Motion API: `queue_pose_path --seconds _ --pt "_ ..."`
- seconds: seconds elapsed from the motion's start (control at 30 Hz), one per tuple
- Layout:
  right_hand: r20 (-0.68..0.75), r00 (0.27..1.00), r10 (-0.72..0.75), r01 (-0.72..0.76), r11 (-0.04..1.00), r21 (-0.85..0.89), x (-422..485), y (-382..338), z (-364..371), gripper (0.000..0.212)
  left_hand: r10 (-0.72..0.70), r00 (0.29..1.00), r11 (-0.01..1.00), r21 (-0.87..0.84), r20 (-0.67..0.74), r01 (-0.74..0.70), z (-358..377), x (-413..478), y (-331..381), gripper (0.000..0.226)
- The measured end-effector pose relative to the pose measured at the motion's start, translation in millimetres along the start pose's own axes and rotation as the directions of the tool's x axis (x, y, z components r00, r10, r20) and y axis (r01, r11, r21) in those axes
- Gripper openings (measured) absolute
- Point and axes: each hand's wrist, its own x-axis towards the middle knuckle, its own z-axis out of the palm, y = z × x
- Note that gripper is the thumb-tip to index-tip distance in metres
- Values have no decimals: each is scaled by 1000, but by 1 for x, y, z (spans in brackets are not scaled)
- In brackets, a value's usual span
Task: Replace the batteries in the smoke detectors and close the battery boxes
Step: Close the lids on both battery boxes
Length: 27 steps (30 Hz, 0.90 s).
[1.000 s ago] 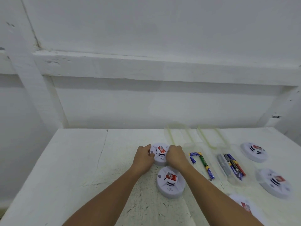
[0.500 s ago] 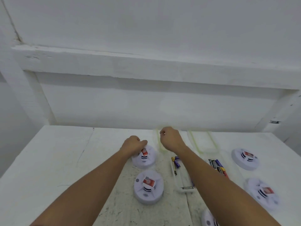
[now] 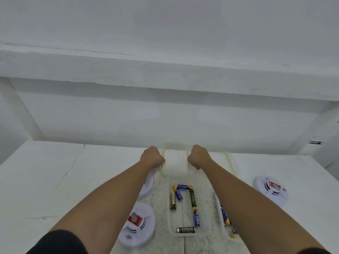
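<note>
Left grip [image 3: 153, 158], right grip [image 3: 199, 158] clamped on open lid [image 3: 175, 157] rim; batteries [image 3: 192, 197] in battery box [image 3: 183, 215].

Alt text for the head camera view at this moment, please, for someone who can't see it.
The left hand and right hand grip the side edges of the raised lid of a clear box holding loose batteries on a white table. Three white smoke detectors lie around it, one partly under the left forearm.
</note>
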Motion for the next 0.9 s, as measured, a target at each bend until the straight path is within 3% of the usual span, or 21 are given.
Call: queue_pose_path --seconds 0.23,0.3,0.37,0.5,0.77,0.9 --pt "-84 996 -3 15 990 137 7 3 -8 44 4 999 985 -171 -44 -11 0 2 -4 41" --pt "-84 996 42 -24 978 206 4 5 -13 39 31 996 961 -271 -89 -54 -1 1 -5 32" --pt "-73 996 52 -24 942 335 -3 6 -20 17 54 989 916 -388 -136 -103 -5 -4 -4 17" --pt "-97 994 55 0 867 499 -18 9 -30 22 48 985 799 -585 -165 -137 -12 -17 0 9" --pt "-220 975 16 155 662 734 -54 17 -41 23 174 924 648 -667 -339 -367 -30 -64 9 19" --pt "-233 972 2 204 478 854 -83 23 -45 18 150 938 542 -767 -314 -344 -30 -97 7 23"
